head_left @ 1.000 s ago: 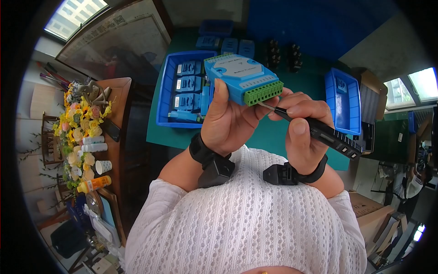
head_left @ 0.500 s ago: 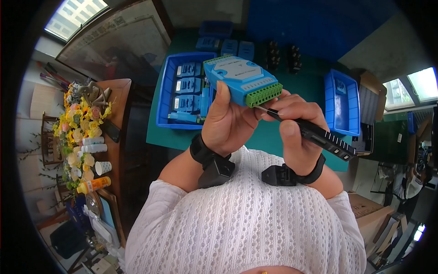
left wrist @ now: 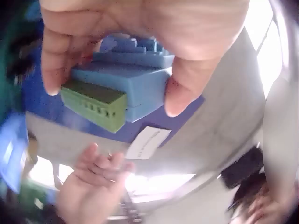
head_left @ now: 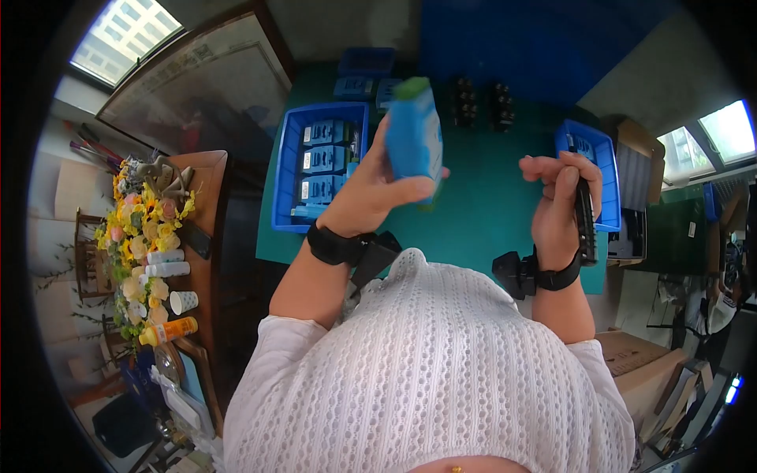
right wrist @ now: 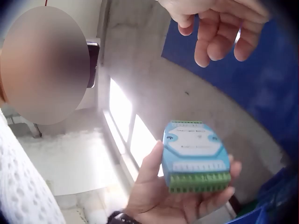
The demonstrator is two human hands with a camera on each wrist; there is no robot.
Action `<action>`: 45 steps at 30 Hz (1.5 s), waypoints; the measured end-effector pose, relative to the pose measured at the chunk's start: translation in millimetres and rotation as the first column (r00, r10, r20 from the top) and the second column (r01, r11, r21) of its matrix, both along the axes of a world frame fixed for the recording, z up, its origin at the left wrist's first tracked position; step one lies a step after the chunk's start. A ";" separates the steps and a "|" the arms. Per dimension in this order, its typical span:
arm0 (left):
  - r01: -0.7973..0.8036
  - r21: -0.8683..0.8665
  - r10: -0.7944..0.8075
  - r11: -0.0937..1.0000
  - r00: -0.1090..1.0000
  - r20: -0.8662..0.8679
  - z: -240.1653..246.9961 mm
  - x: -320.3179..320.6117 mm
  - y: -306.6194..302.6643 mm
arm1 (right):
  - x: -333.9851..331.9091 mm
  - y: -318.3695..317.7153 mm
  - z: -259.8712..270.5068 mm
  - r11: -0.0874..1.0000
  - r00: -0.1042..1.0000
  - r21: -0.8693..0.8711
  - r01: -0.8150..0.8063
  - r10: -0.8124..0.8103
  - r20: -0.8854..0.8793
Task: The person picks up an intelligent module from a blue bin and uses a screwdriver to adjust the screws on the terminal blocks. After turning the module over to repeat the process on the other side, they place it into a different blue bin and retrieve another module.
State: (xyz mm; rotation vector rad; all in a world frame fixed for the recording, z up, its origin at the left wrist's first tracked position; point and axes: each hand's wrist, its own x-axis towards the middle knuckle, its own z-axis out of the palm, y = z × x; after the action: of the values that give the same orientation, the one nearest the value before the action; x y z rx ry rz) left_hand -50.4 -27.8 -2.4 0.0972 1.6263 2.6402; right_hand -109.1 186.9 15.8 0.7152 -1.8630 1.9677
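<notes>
My left hand (head_left: pixel 364 193) grips a blue module (head_left: pixel 412 142) between thumb and fingers, raised above the green table and turned on its side in the head view. Green screw terminal blocks (right wrist: pixel 200 182) run along the module's two ends, and a white label (right wrist: pixel 194 140) covers its face. Off to the right, apart from the module, my right hand (head_left: pixel 554 217) holds a black voltage tester screwdriver (head_left: pixel 586 225) against the side of the palm. Its handle points down toward the wrist. The fingers (right wrist: pixel 219 44) of that hand are bent in the right wrist view.
A blue bin (head_left: pixel 277 185) with several similar modules stands on the left of the green table (head_left: pixel 485 229). Another blue bin (head_left: pixel 607 185) is at the right, close behind my right hand. Two dark clusters of parts (head_left: pixel 464 102) sit at the back. Flowers (head_left: pixel 142 236) are on a wooden cabinet.
The screwdriver tip has left the green terminal block. My right hand has moved right with the tool swung upright, and my left hand has turned the module onto its side.
</notes>
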 end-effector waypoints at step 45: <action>0.093 -0.891 0.276 0.444 0.932 0.235 -131.1 72.2 49.2 | -244.4 282.8 -184.8 -0.018 0.952 0.982 -0.188 -0.247 0.178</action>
State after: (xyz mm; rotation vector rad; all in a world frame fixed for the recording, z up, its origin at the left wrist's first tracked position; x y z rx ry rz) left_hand 21.8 21.4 -133.4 -0.4876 2.6349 1.3150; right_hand -353.5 469.7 -169.0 0.6004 -3.3854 0.1421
